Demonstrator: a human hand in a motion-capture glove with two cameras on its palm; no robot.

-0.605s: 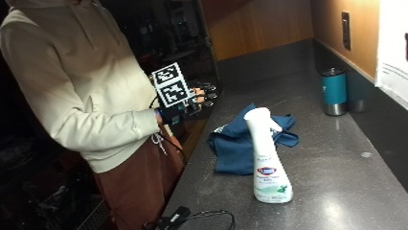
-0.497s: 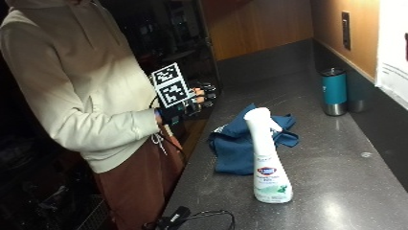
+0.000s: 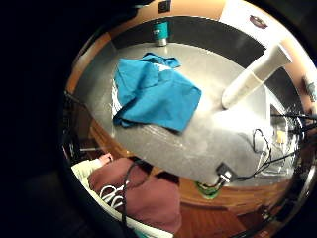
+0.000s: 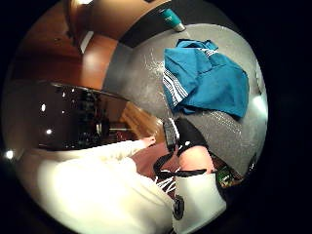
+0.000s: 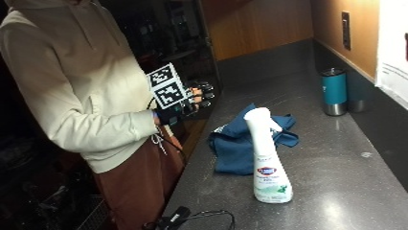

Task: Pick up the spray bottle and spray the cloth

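1. Right hand: black-gloved, raised at waist height at the counter's edge, off the work surface. Fingers relaxed, slightly bent, grasping nothing; palm turned toward the counter
2. Spray bottle: white, with a blue-and-green label, standing upright on the dark grey counter. It stands well apart from the fingertips, beyond the cloth as reached from them, nozzle at the top. Untouched
3. Cloth: blue, with white stripes visible in the thumb-side palm view, lying crumpled on the counter between the fingers and the bottle. The bottle stands just beside its edge, touching or nearly so; which cannot be told
4. Tumbler: teal with a steel base, upright near the back wall, far beyond the fingertips. Not part of the task
5. Cable and small black plug: on the counter edge, below the hand. Not part of the task
6. Step in hand, as judged: the pick-up has not begun; the hand is at the start of its approach
7. Next move, as judged: carry the hand across the cloth to the bottle, wrap the fingers round its neck with a finger free for the trigger, lift, then turn the nozzle toward the cloth
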